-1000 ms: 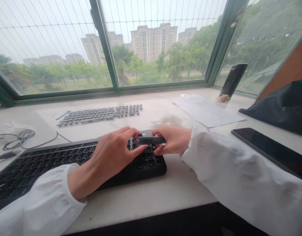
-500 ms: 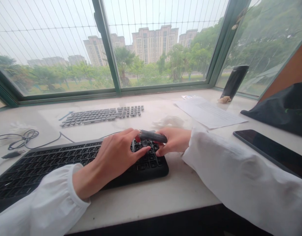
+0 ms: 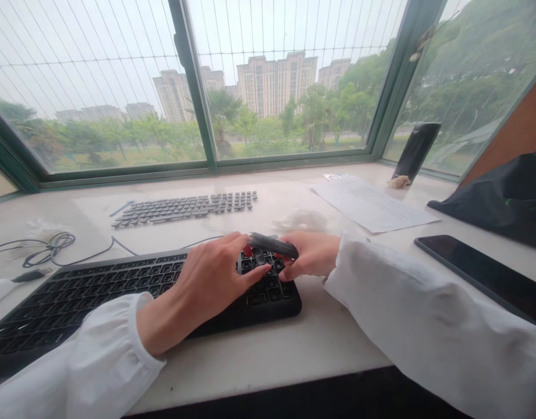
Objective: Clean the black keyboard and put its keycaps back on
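Observation:
A dark grey stick-shaped tool lies slanted above the right end of a black keyboard. My right hand pinches the tool's right end in its fingers. My left hand lies over the keys, with its fingertips against the tool's left end, though I cannot tell whether they grip it. A small red spot shows by that end. The keys under the tool are partly hidden by my fingers.
Rows of dark keycaps lie behind the keyboard on the white stone sill. Papers, a black phone, a black bottle, a dark bag and a coiled cable surround them. A window runs along the back.
The tool has tilted, its left end rising and its right end dipping. Both hands stay over the keyboard's right end, and the whole view has shifted slightly.

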Demonstrator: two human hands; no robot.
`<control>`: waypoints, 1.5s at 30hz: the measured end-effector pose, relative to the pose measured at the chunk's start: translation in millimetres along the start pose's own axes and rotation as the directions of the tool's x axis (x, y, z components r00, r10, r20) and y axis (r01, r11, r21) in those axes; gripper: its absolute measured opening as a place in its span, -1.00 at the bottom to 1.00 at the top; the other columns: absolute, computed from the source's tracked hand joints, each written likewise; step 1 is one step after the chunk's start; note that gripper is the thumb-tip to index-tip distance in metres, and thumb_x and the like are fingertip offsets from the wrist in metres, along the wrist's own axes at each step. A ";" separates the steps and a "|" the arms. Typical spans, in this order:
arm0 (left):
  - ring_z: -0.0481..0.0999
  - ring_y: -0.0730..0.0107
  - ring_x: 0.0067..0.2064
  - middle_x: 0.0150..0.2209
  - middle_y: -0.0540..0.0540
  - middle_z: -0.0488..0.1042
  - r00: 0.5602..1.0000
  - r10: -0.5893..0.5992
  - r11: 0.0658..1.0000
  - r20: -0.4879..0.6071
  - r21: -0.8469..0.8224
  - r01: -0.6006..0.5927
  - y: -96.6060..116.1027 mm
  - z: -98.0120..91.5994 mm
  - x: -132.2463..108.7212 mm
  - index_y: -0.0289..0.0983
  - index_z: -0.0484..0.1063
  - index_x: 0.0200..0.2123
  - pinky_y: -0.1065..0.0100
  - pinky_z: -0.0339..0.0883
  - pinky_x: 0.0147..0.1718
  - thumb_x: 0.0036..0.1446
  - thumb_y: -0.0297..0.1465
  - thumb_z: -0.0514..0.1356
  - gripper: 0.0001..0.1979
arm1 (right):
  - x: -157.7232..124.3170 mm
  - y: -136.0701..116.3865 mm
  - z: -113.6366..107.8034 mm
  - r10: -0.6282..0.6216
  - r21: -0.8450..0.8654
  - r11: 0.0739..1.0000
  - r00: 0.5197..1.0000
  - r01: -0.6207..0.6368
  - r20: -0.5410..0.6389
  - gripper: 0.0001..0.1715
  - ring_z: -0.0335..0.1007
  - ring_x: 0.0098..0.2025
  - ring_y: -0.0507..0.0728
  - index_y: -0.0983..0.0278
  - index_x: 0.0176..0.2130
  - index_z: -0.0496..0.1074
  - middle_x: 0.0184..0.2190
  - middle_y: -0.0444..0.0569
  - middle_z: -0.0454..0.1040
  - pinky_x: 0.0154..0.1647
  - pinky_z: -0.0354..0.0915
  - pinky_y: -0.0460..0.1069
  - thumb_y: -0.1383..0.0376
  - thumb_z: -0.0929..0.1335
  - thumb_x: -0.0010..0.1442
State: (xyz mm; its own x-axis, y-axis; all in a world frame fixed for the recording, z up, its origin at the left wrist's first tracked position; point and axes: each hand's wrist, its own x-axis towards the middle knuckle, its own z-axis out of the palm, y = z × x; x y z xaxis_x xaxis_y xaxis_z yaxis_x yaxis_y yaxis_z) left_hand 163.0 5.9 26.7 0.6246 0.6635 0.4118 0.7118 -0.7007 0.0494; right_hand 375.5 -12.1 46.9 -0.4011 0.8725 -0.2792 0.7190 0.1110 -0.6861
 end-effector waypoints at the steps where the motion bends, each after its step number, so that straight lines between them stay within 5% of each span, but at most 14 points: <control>1: 0.47 0.28 -0.37 -0.32 -0.01 0.51 1.000 -0.005 1.000 0.004 0.000 0.005 -0.2 0.1 0.0 -0.19 0.36 -0.29 0.34 0.14 -0.43 0.13 -0.04 0.17 -0.67 | -0.1 -0.3 0.5 0.001 0.008 1.000 1.000 -0.001 -0.003 -0.75 0.16 -0.51 -0.03 0.24 -0.49 0.22 -0.60 -0.28 0.20 -0.49 0.06 -0.08 0.31 0.41 -0.12; 11: 0.51 0.26 -0.33 -0.31 -0.04 0.53 1.000 -0.004 1.000 -0.031 -0.004 0.004 0.0 0.4 0.0 -0.20 0.40 -0.26 0.34 0.19 -0.42 0.13 -0.04 0.17 -0.66 | 3.1 -2.9 10.4 -0.023 0.124 0.992 0.999 0.020 0.022 -0.82 0.06 -0.59 -0.08 0.25 -0.56 0.17 -0.66 -0.31 0.10 -0.56 -0.04 -0.10 0.40 0.33 -0.16; 15: 0.51 0.26 -0.34 -0.30 -0.04 0.54 1.000 0.005 1.000 -0.027 -0.028 -0.006 -0.5 -1.7 -0.2 -0.20 0.41 -0.26 0.33 0.23 -0.41 0.13 -0.05 0.17 -0.66 | -3.2 -6.0 2.8 0.063 0.191 0.979 0.996 -0.074 0.066 -0.72 0.01 -0.67 -0.08 0.22 -0.51 0.12 -0.70 -0.35 0.06 -0.63 -0.07 -0.10 0.36 0.37 -0.12; 17: 0.52 0.25 -0.31 -0.26 -0.04 0.55 1.000 0.013 0.998 -0.025 -0.057 -0.014 -1.0 -2.8 -0.1 -0.19 0.43 -0.21 0.32 0.27 -0.38 0.14 -0.05 0.16 -0.66 | -6.4 -7.1 -2.3 0.117 0.192 0.975 0.993 -0.113 -0.009 -0.67 -0.01 -0.68 -0.08 0.20 -0.48 0.11 -0.69 -0.35 0.06 -0.64 -0.05 -0.10 0.34 0.40 -0.11; 20: 0.53 0.25 -0.30 -0.23 -0.05 0.55 1.000 0.010 0.998 -0.021 -0.062 -0.011 -2.2 -3.8 0.1 -0.18 0.44 -0.17 0.32 0.28 -0.37 0.14 -0.06 0.16 -0.65 | -8.9 -6.7 -8.1 0.129 0.147 0.983 0.984 -0.111 -0.121 -0.68 0.01 -0.63 -0.08 0.21 -0.45 0.14 -0.65 -0.33 0.09 -0.59 -0.01 -0.10 0.31 0.41 -0.09; 26: 0.53 0.23 -0.30 -0.18 -0.08 0.54 0.999 -0.027 0.998 -0.034 0.050 0.029 -4.8 -4.5 -1.2 -0.19 0.43 -0.13 0.33 0.25 -0.40 0.19 -0.12 0.14 -0.69 | -9.5 -2.4 -10.1 0.056 -0.041 0.997 0.995 -0.060 -0.083 -0.71 0.20 -0.46 -0.01 0.23 -0.37 0.30 -0.55 -0.26 0.22 -0.44 0.11 -0.09 0.23 0.46 -0.07; 36: 0.51 0.31 -0.36 -0.19 -0.09 0.51 1.000 0.000 0.996 0.012 0.088 -0.001 -4.9 -7.1 -1.8 -0.17 0.46 -0.07 0.35 0.22 -0.45 0.27 -0.13 0.04 -0.66 | -7.6 0.8 -8.9 0.059 -0.069 0.995 0.989 -0.068 -0.135 -0.75 0.21 -0.44 0.00 0.25 -0.35 0.35 -0.54 -0.22 0.26 -0.41 0.12 -0.08 0.19 0.44 0.02; 40: 0.48 0.44 -0.42 -0.29 -0.02 0.53 0.982 0.187 0.981 0.015 -0.050 -0.186 -3.0 -10.5 -6.0 -0.13 0.50 -0.14 0.39 0.21 -0.47 0.29 -0.22 0.03 -0.73 | -7.9 -0.7 -9.8 0.075 -0.067 0.994 0.985 -0.086 -0.155 -0.76 0.23 -0.44 0.02 0.25 -0.34 0.37 -0.54 -0.21 0.27 -0.42 0.12 -0.08 0.17 0.43 0.03; 45: 0.46 0.48 -0.51 -0.38 0.03 0.56 0.879 0.458 0.884 0.132 -0.169 -0.435 -3.4 -10.6 -12.2 -0.09 0.48 -0.10 0.38 0.16 -0.54 0.29 -0.30 0.02 -0.74 | -5.8 -1.4 -7.5 0.120 -0.091 0.986 0.979 -0.137 -0.164 -0.77 0.30 -0.38 0.05 0.24 -0.35 0.38 -0.49 -0.17 0.37 -0.36 0.17 -0.07 0.19 0.44 0.02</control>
State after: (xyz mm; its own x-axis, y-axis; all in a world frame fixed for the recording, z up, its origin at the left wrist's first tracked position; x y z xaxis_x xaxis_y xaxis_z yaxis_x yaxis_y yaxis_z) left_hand 149.5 -2.6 31.1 0.9175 0.2973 0.2644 0.3034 -0.9527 0.0183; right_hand 381.0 -13.7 54.6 -0.2130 0.9456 -0.2457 0.8158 0.0337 -0.5773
